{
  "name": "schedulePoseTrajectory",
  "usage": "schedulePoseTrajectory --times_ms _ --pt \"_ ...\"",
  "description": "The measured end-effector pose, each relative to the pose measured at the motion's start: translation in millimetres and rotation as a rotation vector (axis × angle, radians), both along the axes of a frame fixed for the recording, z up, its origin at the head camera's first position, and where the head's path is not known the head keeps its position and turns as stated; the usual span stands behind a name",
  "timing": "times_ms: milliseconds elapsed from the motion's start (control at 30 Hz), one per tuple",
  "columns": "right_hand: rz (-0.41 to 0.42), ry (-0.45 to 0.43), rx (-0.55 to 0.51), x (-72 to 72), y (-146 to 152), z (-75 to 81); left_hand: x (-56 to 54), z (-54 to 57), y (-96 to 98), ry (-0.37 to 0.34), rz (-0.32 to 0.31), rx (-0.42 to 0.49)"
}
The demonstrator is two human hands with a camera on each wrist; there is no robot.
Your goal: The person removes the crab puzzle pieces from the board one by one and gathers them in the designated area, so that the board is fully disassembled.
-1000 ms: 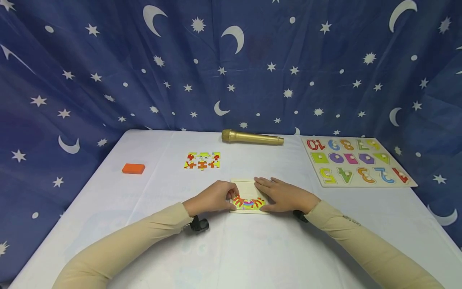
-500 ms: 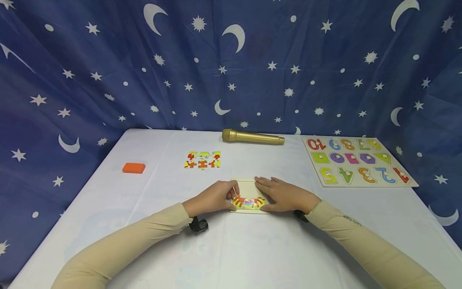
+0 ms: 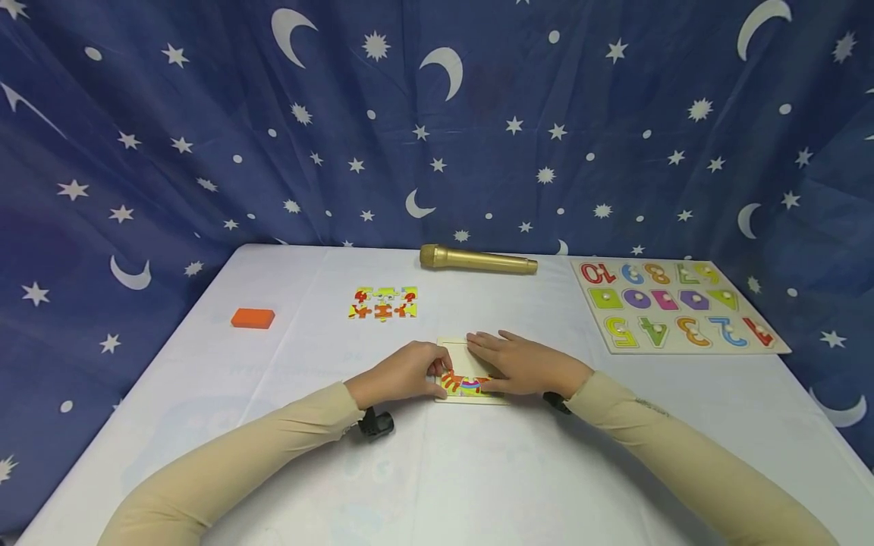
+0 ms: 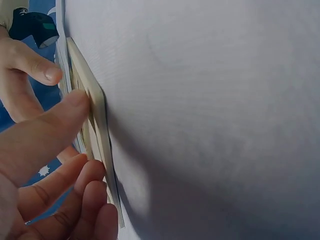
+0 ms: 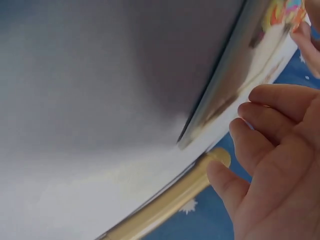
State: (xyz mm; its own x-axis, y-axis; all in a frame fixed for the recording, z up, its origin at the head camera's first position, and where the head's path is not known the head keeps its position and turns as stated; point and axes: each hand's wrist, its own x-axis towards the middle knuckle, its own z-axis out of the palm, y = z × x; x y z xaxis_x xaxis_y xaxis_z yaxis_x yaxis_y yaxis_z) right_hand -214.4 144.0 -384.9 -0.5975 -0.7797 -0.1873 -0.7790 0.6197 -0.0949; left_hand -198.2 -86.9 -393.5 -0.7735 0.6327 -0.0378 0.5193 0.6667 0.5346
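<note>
A small light wooden puzzle tray (image 3: 463, 350) lies flat on the table, with a bottom row of joined puzzle pieces (image 3: 470, 384) showing red, yellow and rainbow print. At its left edge my left hand (image 3: 408, 371) grips the tray, thumb near the front corner and fingers curled at the side. My right hand (image 3: 529, 365) spreads over the tray's right side with fairly straight fingers, its thumb across the right end of the row. In the right wrist view the right hand's fingers (image 5: 265, 117) stand extended, apart from one another. Part of the row is hidden beneath that hand.
Beyond the tray lie several joined puzzle pieces (image 3: 383, 303). An orange block (image 3: 253, 318) sits at the left, a gold microphone (image 3: 478, 260) along the back edge, and a number-and-shape board (image 3: 683, 307) at the right. A starry blue curtain (image 3: 437, 152) hangs behind the table.
My right hand has shifted left over the tray, and its thumb now covers the right end of the puzzle row. The left hand stays where it was.
</note>
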Motion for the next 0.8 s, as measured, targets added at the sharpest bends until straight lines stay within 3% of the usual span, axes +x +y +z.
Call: schedulePoseTrajectory --times_ms 533,800 --pt "0.051 0.005 0.039 -1.3 -8.8 -4.4 -1.8 -0.8 -1.5 0.021 -0.017 -0.037" --pt "0.032 -0.011 0.039 0.2 -9.4 -2.5 -5.8 -0.7 -16.5 0.003 -0.007 0.017"
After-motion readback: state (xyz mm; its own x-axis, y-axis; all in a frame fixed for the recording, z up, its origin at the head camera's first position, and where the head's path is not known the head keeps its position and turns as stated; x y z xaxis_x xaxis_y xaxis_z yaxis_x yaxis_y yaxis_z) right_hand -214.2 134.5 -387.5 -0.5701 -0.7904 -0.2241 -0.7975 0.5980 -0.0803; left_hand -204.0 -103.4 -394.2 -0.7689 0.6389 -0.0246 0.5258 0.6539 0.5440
